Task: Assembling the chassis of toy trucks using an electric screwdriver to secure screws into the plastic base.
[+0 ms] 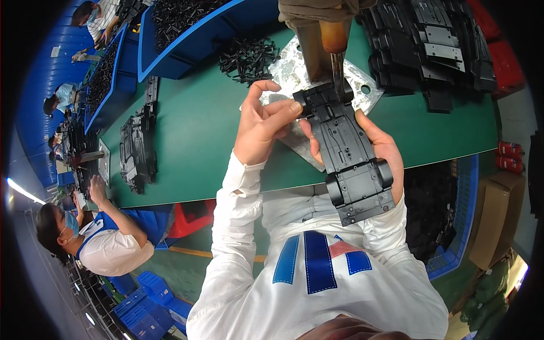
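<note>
A long black plastic toy-car chassis (343, 141) is tilted in front of me, its far end over a metal plate (292, 65). My right hand (385, 150) grips it from the right, thumb along the edge, with fingertips showing at its left side. At the far left corner, my left hand (263, 122) is closed, thumb pressed near the wheel arch, index finger bent above. Whether a small part sits in that pinch is hidden. A metal rod with an amber collar (334, 42) comes down from above, its lower end at the chassis's far end. Contact is unclear.
Small black parts (246, 59) lie piled on the green table (198, 136), before a blue bin (147, 51). More chassis are stacked at far right (436, 45) and left (137, 147). Co-workers (113, 243) sit along the left. A blue crate (453, 249) stands below right.
</note>
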Tool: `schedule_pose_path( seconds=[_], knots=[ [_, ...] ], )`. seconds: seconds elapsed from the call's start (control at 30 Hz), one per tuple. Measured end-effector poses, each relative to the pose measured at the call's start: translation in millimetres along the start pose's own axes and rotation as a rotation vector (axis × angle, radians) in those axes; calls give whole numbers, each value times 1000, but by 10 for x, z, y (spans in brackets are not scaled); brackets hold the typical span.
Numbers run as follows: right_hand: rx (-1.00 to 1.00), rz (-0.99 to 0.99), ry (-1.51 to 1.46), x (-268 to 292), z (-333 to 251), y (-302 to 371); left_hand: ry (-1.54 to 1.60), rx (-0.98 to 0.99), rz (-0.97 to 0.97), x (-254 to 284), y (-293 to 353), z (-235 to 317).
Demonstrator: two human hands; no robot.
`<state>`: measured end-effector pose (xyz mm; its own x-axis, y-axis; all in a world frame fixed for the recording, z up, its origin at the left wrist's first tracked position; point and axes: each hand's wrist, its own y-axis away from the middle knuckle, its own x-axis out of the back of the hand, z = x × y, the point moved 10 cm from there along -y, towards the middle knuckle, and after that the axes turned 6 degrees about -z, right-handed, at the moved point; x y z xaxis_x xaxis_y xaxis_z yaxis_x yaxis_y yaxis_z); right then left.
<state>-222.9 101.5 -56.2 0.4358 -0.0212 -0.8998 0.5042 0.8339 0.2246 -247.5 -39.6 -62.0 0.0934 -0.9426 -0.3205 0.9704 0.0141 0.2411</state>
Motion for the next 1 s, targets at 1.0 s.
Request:
schedule_pose_path(
  seconds=[1.0],
  knots=[
    [-11,4,-27,24,-9,1,-43,-1,-3,16,-13,-16]
  ],
)
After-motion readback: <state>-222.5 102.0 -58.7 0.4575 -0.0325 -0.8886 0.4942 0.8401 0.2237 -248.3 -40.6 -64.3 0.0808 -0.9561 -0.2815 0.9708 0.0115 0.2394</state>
